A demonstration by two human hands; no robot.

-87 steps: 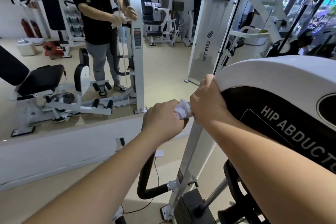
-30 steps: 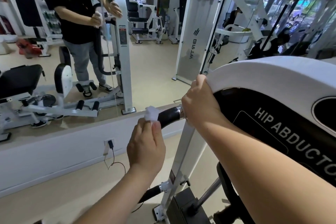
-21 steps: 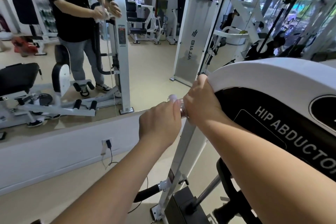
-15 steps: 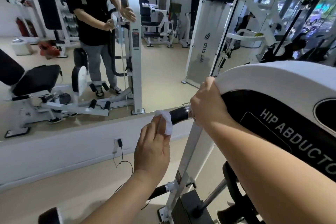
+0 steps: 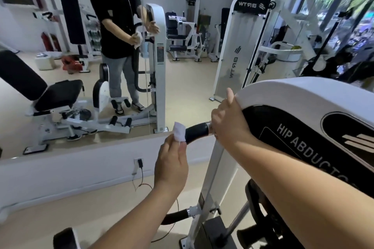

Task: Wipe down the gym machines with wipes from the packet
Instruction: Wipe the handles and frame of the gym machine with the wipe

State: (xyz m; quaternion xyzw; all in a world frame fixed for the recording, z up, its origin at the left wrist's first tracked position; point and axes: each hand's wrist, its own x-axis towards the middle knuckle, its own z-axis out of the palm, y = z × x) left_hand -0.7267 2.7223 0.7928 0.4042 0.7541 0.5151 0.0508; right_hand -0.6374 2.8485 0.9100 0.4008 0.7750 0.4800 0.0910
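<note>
Left grip (image 5: pixel 172 166): thumb and fingertips closed in a pinch on a small white wipe (image 5: pixel 179 132), which stands up at the grip's 12 o'clock. The wipe touches the free end of the black handle (image 5: pixel 197 130); the handle runs off toward the wipe's 3 o'clock.

Right grip (image 5: pixel 228 121): at the handle's 3 o'clock, where the handle meets the white frame. Its fingers are curled over the front edge of the hip abductor machine (image 5: pixel 303 95), thumb up against the white cover. The label HIP ABDUCTOR is on the black panel, at this grip's 4 o'clock.

Wall mirror (image 5: pixel 192 79) at 12 o'clock reflects the person and the machine. A wall socket (image 5: pixel 137 162) with a black plug and cord sits below it, at the left grip's 9 o'clock.
</note>
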